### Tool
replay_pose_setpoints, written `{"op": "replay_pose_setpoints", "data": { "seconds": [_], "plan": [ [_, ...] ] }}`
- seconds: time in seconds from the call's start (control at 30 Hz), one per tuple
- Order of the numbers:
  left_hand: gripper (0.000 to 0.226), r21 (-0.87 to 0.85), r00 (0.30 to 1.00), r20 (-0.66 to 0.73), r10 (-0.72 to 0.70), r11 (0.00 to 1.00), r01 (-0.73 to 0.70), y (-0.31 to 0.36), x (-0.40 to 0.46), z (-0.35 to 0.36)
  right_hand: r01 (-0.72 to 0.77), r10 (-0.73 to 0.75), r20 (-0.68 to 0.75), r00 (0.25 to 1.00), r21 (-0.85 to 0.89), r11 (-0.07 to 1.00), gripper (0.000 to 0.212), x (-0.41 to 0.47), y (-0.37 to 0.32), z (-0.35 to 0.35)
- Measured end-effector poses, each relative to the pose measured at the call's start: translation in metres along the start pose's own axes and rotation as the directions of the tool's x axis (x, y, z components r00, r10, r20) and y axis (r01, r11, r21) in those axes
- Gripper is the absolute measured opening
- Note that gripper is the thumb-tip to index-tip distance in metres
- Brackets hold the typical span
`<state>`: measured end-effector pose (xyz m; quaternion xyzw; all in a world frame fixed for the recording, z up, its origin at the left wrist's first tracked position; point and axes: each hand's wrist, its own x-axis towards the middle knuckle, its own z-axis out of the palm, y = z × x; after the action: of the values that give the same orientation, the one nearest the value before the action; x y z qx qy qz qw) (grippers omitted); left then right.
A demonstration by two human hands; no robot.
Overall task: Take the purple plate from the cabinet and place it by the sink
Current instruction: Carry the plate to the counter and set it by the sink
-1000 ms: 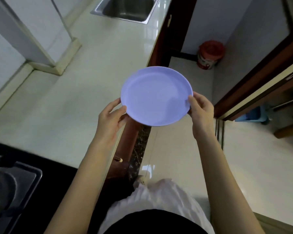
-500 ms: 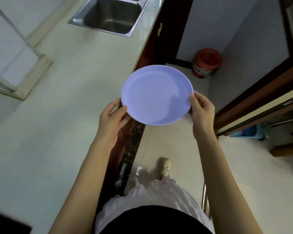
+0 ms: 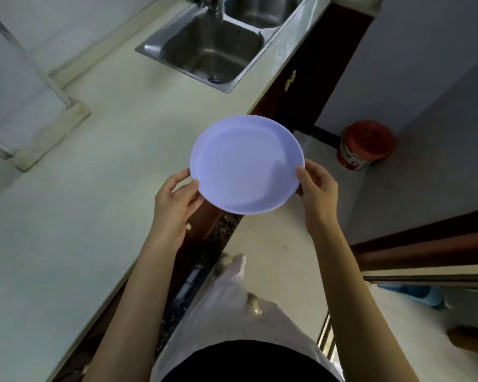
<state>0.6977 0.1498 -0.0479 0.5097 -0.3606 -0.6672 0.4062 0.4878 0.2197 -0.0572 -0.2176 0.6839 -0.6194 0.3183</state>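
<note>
I hold a round purple plate (image 3: pixel 246 164) level in front of me, over the counter's front edge. My left hand (image 3: pixel 177 199) grips its near-left rim, thumb on top. My right hand (image 3: pixel 318 188) grips its right rim. The steel sink (image 3: pixel 213 48) lies ahead at the far end of the pale countertop (image 3: pixel 94 188), with a tap (image 3: pixel 213 6) above its back edge. The plate is well short of the sink.
Dark wooden cabinet fronts (image 3: pixel 295 86) run below the counter's right edge. A red bucket (image 3: pixel 364 144) stands on the floor in the far corner. A white window-frame base (image 3: pixel 47 133) sits on the counter at left. A dark door frame (image 3: pixel 425 252) is at right.
The view has advanced along the counter: the sink has come nearer and lower in the frame, and the stove at lower left has dropped out. Both hands keep the same grip on the plate.
</note>
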Motion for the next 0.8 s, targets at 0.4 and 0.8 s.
{"op": "replay_pose_setpoints", "data": {
  "seconds": [0.4,0.8],
  "plan": [
    [0.032,-0.033,0.988,-0.13,0.08,0.996,-0.085,0.055,0.152,0.036,0.049,-0.033,0.184,0.982,-0.082,0.995,0.028,0.167,-0.032,0.089],
    [0.022,-0.077,0.936,-0.337,0.097,0.989,-0.13,0.097,0.244,0.037,0.027,0.035,0.389,0.92,-0.152,0.988,0.02,0.28,-0.05,0.183]
  ]
}}
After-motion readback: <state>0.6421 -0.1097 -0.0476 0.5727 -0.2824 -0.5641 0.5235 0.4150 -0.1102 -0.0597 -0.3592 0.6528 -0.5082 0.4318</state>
